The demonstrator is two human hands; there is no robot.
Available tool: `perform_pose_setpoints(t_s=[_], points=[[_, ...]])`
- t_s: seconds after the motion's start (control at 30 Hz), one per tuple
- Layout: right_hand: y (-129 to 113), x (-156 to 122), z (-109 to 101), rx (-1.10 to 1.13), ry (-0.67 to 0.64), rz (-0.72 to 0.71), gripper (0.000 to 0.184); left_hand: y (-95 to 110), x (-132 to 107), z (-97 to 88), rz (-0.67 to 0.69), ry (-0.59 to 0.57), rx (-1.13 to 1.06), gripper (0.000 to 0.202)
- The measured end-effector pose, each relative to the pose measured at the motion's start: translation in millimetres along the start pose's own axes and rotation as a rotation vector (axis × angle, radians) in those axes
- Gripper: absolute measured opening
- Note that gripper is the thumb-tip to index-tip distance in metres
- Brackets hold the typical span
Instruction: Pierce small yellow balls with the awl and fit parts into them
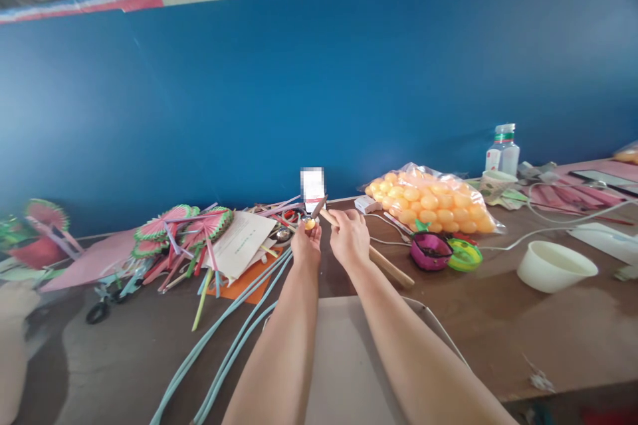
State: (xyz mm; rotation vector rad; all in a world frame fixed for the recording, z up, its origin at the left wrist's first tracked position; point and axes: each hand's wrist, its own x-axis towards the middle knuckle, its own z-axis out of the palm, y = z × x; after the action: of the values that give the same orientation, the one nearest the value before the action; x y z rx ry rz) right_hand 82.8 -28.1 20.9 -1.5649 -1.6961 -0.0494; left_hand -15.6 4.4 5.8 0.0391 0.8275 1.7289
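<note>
right hand (350,236) gripping a hammer (391,266) by its handle, left of the bag (433,200), left hand (306,244) holding a small orange piece (310,225) farther left of the bag, purple container (429,254) just before the bag, bowl (555,269) right of it, fans (167,222) far left of it

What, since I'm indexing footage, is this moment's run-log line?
left hand: holding small yellowish item | right hand: gripping wooden-handled tool | right of hands: bag of rounded orange pieces
</note>
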Motion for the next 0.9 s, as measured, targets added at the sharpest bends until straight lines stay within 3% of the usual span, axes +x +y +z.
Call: perform_pose_setpoints(t_s=[0.1,0.27,0.4,0.67,0.9], points=[[0.5,-0.3,0.9,0.006,0.028,0.014,0.040,-0.9,2.8,-1.3,0.002,0.011,-0.019,0.016],[-0.7,-0.5,0.2,-0.022,-0.061,0.001,0.039,-1.0,5.1,-1.5,-0.017,0.021,-0.026,0.013],[5.6,2.7,-1.3,-0.084,-0.099,0.113,0.038,-0.3,4.2,-1.3,-0.006,0.030,-0.022,0.018],[21.1,2.6,8.7,-0.147,-0.413,0.246,0.031,-4.6,6.8,-5.6,0.029,0.055,0.043,0.016],[24.6,-0.6,14.5,-0.143,-0.497,0.267,0.032,-6.2,4.1,-4.6,0.032,0.062,0.082,0.016]])
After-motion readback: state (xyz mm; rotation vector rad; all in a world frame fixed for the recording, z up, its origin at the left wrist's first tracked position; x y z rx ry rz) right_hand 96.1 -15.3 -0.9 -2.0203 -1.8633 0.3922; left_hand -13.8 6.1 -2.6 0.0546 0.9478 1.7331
